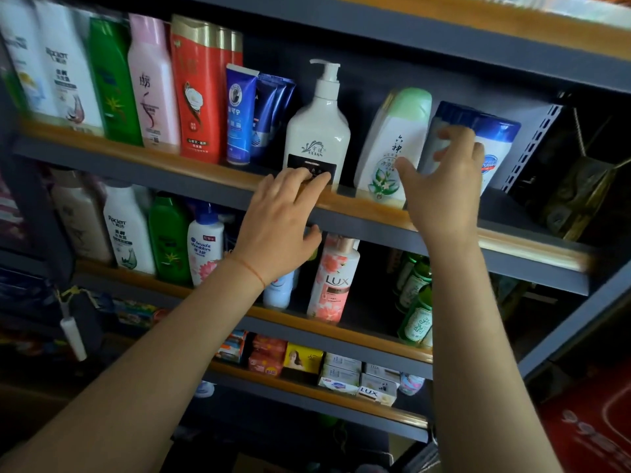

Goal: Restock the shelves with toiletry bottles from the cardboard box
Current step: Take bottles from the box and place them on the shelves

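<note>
A white pump bottle (319,131) stands on the upper shelf (211,180). My left hand (283,216) rests its straight fingertips against the bottle's dark label at the base, over the shelf's wooden lip. To the right, a white bottle with a pale green cap (392,138) leans left. A white bottle with a blue cap (495,141) stands beside it. My right hand (444,186) is spread in front of these two, thumb over the green-capped one and fingers loosely bent against the blue-capped one, gripping neither. No cardboard box is in view.
Shampoo bottles and blue tubes (239,114) fill the upper shelf's left part. The shelf below holds more bottles, a pink Lux bottle (333,278) and green glass bottles (415,302). Soap boxes (341,373) line the lowest shelf. A red box (587,425) sits at the lower right.
</note>
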`<state>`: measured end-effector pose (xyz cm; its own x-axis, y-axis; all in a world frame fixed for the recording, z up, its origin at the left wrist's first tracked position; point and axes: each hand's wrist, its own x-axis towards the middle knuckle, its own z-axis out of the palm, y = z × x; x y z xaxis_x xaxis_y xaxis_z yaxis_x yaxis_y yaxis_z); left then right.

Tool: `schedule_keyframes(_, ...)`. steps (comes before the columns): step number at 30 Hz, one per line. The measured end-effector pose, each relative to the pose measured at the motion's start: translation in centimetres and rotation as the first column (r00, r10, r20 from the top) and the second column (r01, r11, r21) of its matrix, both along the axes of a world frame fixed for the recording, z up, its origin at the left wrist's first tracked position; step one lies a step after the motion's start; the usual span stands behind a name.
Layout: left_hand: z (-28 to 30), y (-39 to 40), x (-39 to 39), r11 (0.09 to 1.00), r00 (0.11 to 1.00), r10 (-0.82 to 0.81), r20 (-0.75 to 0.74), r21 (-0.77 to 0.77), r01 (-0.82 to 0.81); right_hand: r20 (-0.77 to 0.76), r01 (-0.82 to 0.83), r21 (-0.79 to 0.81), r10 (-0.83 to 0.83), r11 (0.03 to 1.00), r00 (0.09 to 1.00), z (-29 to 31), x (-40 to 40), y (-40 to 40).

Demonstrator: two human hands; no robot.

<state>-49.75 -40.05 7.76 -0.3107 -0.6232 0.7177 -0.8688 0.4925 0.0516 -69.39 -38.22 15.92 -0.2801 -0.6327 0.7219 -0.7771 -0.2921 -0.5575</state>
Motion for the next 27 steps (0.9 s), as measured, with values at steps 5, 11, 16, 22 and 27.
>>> schedule_keyframes(5,-2.0,1.8,4.3,0.996,0.983,-0.045,-0.178,-0.078,0.031,0.048,-0.377,-0.107,0.383,0.920,0.922,-5.4,6.1,3.4)
schedule_keyframes(11,-13.3,6.1,14.6,0.931,0.895,0.264,-0.359,0.338,-0.139,0.207,-0.667,0.350,0.640,0.658,0.740,-17.6,17.4,1.1)
schedule_keyframes(16,-26.8,14.6,26.8,0.545,0.680,0.672,-0.293,0.817,-0.188,0.323,-0.683,0.664,0.708,0.304,0.629,-30.5,30.2,2.0)
schedule_keyframes(22,-39.2,26.9,37.6,0.271,0.340,0.933,-0.116,0.850,-0.453,0.450,-0.543,0.834,0.691,-0.098,0.566,-43.6,43.8,5.1)
schedule_keyframes(27,-44.0,30.7,42.3,0.173,-0.009,0.980,-0.199,0.872,-0.457,0.473,-0.288,0.880,0.643,-0.377,0.603,-54.3,54.1,8.8)
